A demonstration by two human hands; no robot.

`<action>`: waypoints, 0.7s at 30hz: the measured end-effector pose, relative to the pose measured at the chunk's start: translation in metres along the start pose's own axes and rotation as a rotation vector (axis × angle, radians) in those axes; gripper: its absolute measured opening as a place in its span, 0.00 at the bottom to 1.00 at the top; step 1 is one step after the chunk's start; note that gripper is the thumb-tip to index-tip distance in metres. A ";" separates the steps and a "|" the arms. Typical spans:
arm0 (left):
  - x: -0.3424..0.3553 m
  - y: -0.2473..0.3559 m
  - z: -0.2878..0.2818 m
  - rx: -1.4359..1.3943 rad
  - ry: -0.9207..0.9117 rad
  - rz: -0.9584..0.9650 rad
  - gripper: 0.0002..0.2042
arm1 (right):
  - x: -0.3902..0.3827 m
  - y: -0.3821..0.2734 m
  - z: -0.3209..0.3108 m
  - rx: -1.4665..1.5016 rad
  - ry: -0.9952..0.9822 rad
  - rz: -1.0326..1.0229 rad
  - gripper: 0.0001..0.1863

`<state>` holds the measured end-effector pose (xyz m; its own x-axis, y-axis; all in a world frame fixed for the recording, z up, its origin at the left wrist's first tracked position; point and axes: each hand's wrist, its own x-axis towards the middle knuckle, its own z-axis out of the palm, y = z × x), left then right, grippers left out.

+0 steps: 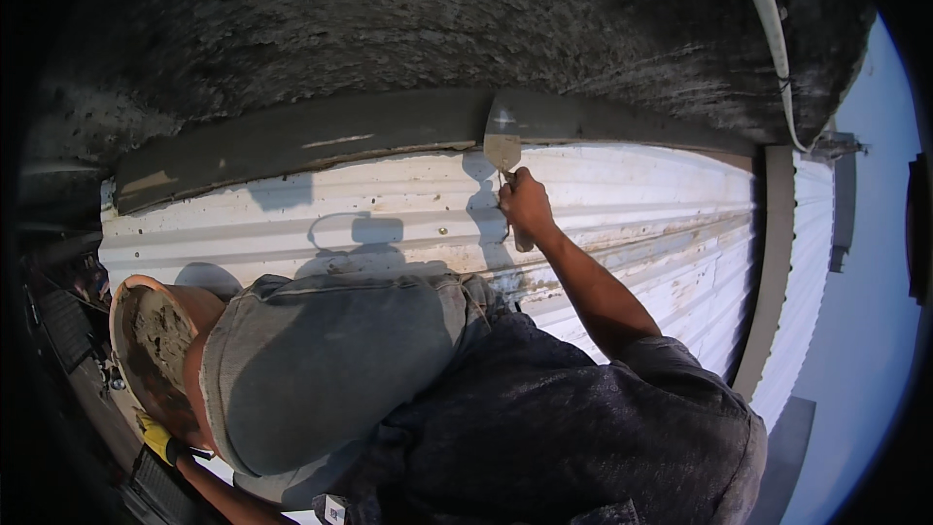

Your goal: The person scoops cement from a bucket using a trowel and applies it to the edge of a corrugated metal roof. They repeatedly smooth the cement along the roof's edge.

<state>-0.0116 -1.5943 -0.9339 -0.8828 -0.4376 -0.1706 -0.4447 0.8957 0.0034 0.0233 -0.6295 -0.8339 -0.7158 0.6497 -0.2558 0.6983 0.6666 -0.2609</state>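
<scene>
My right hand [526,210], bare, is closed round the handle of a trowel [503,128]. Its flat metal blade lies against a smooth grey strip of mortar [340,136] along the foot of the wall, with some mortar smeared near the handle. At the lower left, my left hand [157,439] wears a yellow glove and grips the edge of an orange-brown bucket [201,303], though its fingers are partly hidden. Grey wet mortar [160,331] sits inside the bucket, which leans beside my jeans-covered leg [330,360].
White corrugated metal sheeting [408,180] runs below the strip, stained and carrying my shadow. A dark, rough wall [389,19] rises above it. A pale pipe [768,15] hangs at the upper right. A grey ledge [774,233] crosses the sheeting at right, with sky beyond.
</scene>
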 end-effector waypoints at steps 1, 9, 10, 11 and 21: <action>0.003 -0.003 -0.002 0.059 0.020 0.037 0.22 | 0.011 0.023 -0.011 0.180 -0.047 0.188 0.13; 0.004 -0.007 0.005 -0.199 0.122 -0.048 0.23 | 0.048 0.066 -0.030 0.284 -0.103 0.316 0.12; 0.001 -0.004 0.006 -0.217 0.117 -0.064 0.23 | 0.047 0.056 -0.023 0.286 -0.118 0.290 0.12; -0.002 -0.006 0.000 -0.238 0.110 -0.076 0.23 | 0.042 0.038 -0.014 0.249 -0.147 0.234 0.13; -0.018 0.025 -0.013 -0.327 0.176 -0.144 0.27 | -0.029 -0.130 0.081 0.001 -0.367 -0.247 0.19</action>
<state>-0.0091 -1.5653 -0.9181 -0.8076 -0.5893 -0.0210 -0.5656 0.7640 0.3105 -0.0468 -0.7643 -0.8677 -0.8134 0.2984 -0.4993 0.5066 0.7852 -0.3561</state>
